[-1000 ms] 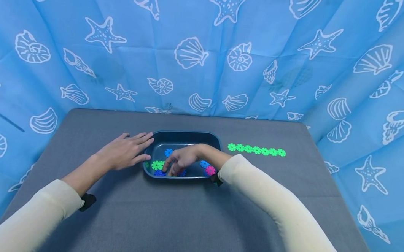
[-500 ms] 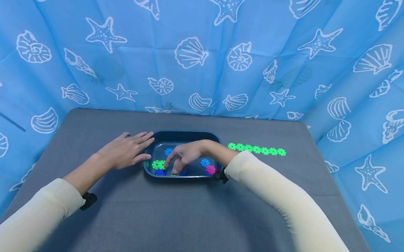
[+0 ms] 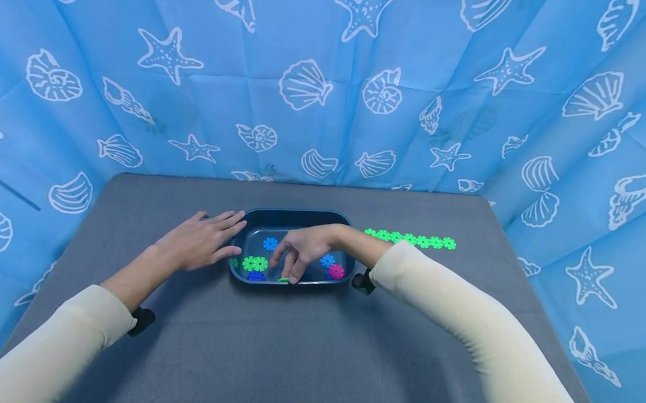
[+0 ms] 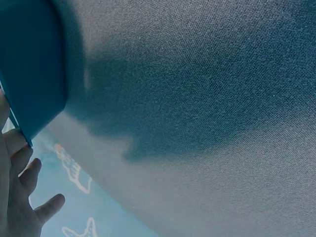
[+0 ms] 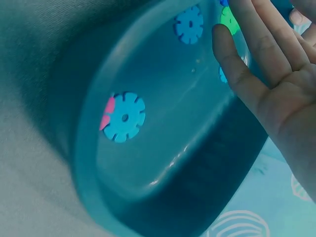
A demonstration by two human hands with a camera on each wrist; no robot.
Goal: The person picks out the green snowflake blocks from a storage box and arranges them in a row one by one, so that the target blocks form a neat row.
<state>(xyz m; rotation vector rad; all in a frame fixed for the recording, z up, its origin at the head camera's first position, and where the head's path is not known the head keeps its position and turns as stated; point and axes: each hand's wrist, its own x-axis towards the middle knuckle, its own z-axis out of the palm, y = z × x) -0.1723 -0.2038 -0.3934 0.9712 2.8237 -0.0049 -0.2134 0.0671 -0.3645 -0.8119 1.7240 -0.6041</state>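
Note:
A dark blue tray [image 3: 292, 211] stands on the table, holding several notched plastic discs. My left hand [image 3: 203, 241] rests on its left rim with fingers extended; the left wrist view shows fingertips at the tray edge. Inside the tray, near its front wall, my right hand [image 3: 306, 246] has thumb and index finger at a green notched disc [image 3: 283, 279], seen nearly edge-on and apparently pinched. To its left lie green discs [image 3: 255, 264] and dark blue discs [image 3: 256, 276]. A light blue disc [image 3: 270, 244] lies farther back. Under the wrist sit a pink disc [image 3: 336, 271] and another light blue disc [image 5: 124, 117].
A row of several green discs [image 3: 409, 239] lies on the grey table [image 3: 293, 358], right of the tray. Behind hangs a blue curtain [image 3: 327, 128] printed with shells and starfish.
My right hand has shifted slightly right inside the tray, and the green disc's edge now shows beside the thumb. The left hand stays on the rim.

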